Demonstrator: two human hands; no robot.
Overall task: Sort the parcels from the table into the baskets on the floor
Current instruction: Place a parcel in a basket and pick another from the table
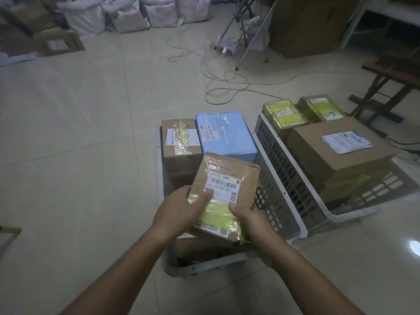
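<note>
While both hands hold it over the left basket [161, 178], the small taped parcel [223, 194] sits tilted, the left hand [181, 210] gripping its near-left edge with the thumb across the label and the right hand [250, 221] curled round its near-right corner. It looks light and fairly stiff, though the glossy yellow tape may prove slippery. Bare cardboard at the side edges probably offers the surest hold for lowering it beside the brown box [180, 142] and blue box [227, 135].

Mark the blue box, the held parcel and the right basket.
blue box [227, 135]: head view, middle of its top face.
held parcel [223, 185]: head view, on its white barcode label.
right basket [276, 153]: head view, its slatted left wall.
</note>
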